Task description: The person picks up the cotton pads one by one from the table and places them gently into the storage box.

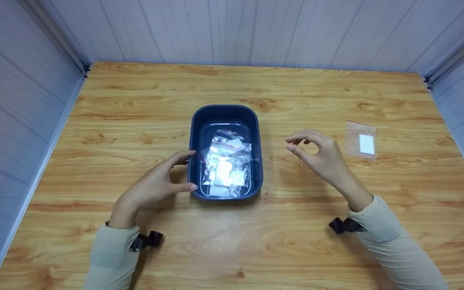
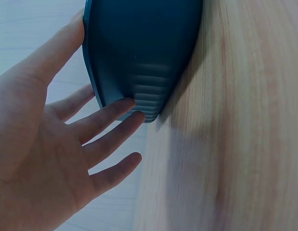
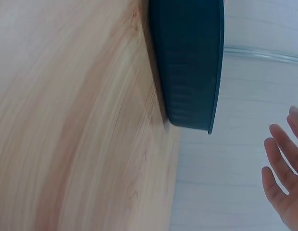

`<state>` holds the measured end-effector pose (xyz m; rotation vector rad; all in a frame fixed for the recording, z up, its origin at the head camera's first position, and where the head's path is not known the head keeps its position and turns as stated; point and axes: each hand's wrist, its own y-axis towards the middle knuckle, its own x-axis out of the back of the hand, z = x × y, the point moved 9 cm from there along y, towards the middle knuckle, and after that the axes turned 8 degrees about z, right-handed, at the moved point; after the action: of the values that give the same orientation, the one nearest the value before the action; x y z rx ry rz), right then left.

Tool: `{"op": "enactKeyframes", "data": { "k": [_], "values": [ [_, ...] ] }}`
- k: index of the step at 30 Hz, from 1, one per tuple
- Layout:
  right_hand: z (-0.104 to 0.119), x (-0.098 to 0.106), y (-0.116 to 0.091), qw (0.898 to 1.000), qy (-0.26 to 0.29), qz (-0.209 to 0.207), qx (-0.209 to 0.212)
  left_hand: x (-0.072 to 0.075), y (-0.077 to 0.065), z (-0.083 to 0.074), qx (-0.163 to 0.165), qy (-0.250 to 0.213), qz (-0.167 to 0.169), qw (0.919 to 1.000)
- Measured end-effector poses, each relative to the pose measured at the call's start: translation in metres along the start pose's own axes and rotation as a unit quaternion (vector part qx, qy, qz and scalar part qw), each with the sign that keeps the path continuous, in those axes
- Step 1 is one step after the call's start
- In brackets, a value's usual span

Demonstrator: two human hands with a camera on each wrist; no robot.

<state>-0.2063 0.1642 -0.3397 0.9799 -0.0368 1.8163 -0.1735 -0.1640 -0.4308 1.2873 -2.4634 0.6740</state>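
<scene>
A dark blue plastic bin (image 1: 193, 133) stands on the wooden table, holding several clear zip bags (image 1: 228, 161) with white pieces inside. At its left side is my left hand (image 1: 155, 179); thumb and fingertips touch the rim and outer wall, the fingers spread and fairly straight. In the left wrist view, fingertips (image 2: 134, 115) lie against the bin's ribbed wall (image 2: 149, 82). My right hand (image 1: 320, 157) hovers right of the bin, fingers loosely bent, thumb and index finger apart, nothing visible between them. Farther right, one clear zip bag (image 1: 353, 139) with a white rectangular piece (image 1: 366, 144) lies flat.
The wood-grain table (image 1: 135, 104) is bordered by pale panel walls at the back (image 1: 232, 32), left (image 1: 14, 100) and right. Each sleeve cuff carries a small black camera, one by the left wrist (image 1: 155, 238) and one by the right (image 1: 336, 225).
</scene>
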Motion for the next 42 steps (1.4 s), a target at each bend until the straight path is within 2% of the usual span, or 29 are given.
{"op": "enactKeyframes", "data": {
  "k": [5,12,27,35,42],
  "values": [
    [-0.007,0.005,-0.003,1.0,-0.005,0.004,-0.011,0.0,0.0,0.0,-0.007,-0.002,0.002,1.0],
    [-0.015,0.014,-0.007,1.0,-0.016,0.002,-0.015,-0.001,0.0,0.001,0.004,-0.008,0.003,1.0],
    [-0.039,0.033,-0.015,0.998,-0.018,0.003,-0.065,0.0,0.0,0.002,0.014,-0.006,0.002,0.9999],
    [-0.052,0.046,-0.018,0.996,-0.035,-0.005,-0.088,0.0,0.0,-0.003,-0.007,-0.013,0.004,0.9999],
    [-0.066,0.057,-0.022,0.995,-0.044,-0.016,-0.088,0.0,0.0,-0.003,-0.002,-0.01,0.003,0.9999]
  ]
}}
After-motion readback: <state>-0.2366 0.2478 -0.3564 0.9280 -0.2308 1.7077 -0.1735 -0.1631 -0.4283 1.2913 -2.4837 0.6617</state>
